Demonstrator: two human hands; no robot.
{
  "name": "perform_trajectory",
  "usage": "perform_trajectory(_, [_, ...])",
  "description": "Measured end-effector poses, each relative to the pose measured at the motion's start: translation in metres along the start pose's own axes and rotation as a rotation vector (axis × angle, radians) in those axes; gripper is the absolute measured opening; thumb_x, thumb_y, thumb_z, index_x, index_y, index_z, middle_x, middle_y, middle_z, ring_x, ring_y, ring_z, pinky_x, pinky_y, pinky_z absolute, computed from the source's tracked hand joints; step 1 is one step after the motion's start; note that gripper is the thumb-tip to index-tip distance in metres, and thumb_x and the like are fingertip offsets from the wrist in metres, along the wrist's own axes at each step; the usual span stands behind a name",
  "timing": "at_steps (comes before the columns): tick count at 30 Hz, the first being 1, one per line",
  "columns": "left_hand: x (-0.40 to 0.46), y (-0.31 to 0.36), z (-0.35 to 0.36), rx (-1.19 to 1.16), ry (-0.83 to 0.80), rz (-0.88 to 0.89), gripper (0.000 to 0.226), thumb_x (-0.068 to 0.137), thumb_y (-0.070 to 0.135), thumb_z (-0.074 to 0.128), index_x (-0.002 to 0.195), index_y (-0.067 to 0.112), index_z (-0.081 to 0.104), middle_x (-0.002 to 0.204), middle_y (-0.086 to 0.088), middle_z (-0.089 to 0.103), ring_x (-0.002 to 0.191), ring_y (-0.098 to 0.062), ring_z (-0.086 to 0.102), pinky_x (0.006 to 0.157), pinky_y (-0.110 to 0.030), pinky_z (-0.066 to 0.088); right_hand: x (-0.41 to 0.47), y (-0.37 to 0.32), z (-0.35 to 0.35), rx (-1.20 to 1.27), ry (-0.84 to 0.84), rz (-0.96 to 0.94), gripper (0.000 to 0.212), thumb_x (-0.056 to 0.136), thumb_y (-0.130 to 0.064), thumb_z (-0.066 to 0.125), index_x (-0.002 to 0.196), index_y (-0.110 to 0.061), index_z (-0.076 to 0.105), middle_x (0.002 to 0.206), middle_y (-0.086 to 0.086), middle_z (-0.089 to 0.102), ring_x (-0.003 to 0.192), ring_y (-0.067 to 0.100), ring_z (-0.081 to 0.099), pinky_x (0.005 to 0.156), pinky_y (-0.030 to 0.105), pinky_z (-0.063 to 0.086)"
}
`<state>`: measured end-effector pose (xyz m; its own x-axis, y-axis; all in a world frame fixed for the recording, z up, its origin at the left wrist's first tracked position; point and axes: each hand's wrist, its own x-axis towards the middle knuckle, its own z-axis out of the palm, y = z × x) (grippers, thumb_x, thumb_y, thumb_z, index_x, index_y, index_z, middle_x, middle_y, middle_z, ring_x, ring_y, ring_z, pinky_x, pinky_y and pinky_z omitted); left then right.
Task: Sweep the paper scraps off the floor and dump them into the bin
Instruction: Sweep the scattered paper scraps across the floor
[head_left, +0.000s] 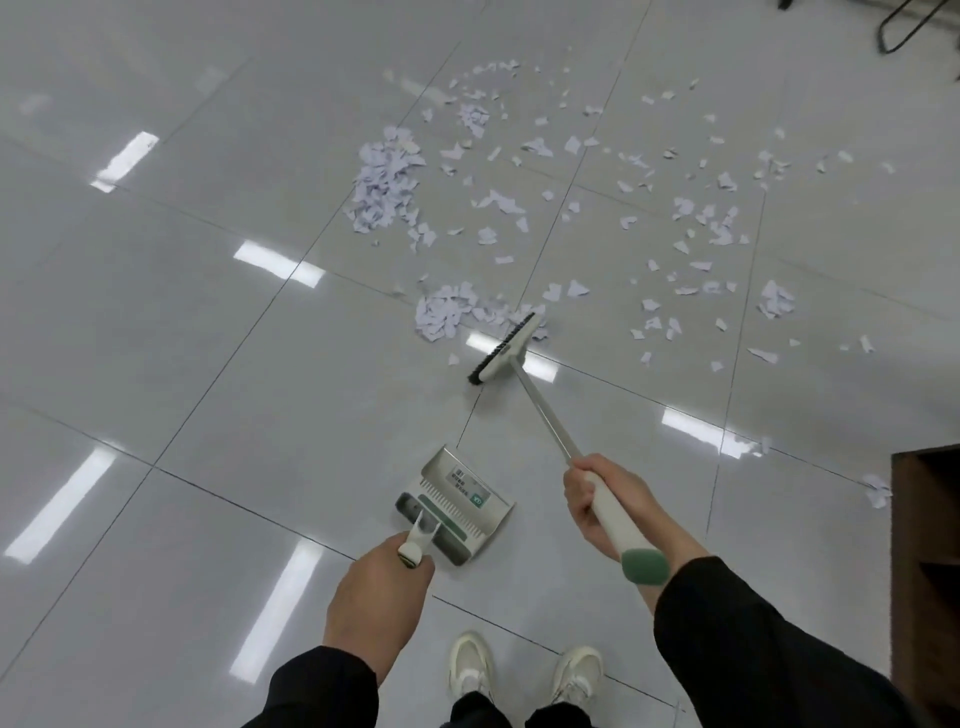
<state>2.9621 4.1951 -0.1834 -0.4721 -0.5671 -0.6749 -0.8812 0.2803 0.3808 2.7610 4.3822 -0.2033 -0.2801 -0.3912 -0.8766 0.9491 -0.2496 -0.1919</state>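
White paper scraps lie scattered over the grey tiled floor, with a dense pile at the upper left and a smaller heap lower down. My right hand grips the white handle of a broom. Its black-bristled head rests on the floor just right of the smaller heap. My left hand holds the handle of a white and green dustpan, which stands on the floor in front of my feet. No bin is in view.
A dark wooden cabinet stands at the right edge, with a few scraps beside its corner. Black chair legs show at the top right. My white shoes are at the bottom.
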Motion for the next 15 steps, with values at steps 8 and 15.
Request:
perform_trajectory(8, [0.013,0.111,0.042,0.15,-0.085,0.174,0.02,0.092,0.031,0.052,0.075,0.023,0.056,0.069,0.001,0.063,0.063,-0.018,0.056,0.055,-0.03,0.041,-0.101,-0.039,-0.13,0.151,0.215,-0.101,0.015,0.093,-0.005,0.059,0.097,-0.01,0.046,0.062,0.005,0.045,0.038,0.011,0.04,0.03,0.02,0.038])
perform_trajectory(15, [0.012,0.25,0.119,0.247,-0.135,0.357,0.021,0.095,0.036,0.054,0.078,0.026,0.061,0.073,0.003,0.065,0.07,-0.017,0.058,0.06,-0.031,0.044,-0.158,-0.116,-0.256,0.095,0.509,-0.227,0.005,0.093,-0.008,0.055,0.092,-0.005,0.052,0.063,0.012,0.053,0.04,0.017,0.044,0.035,0.023,0.043])
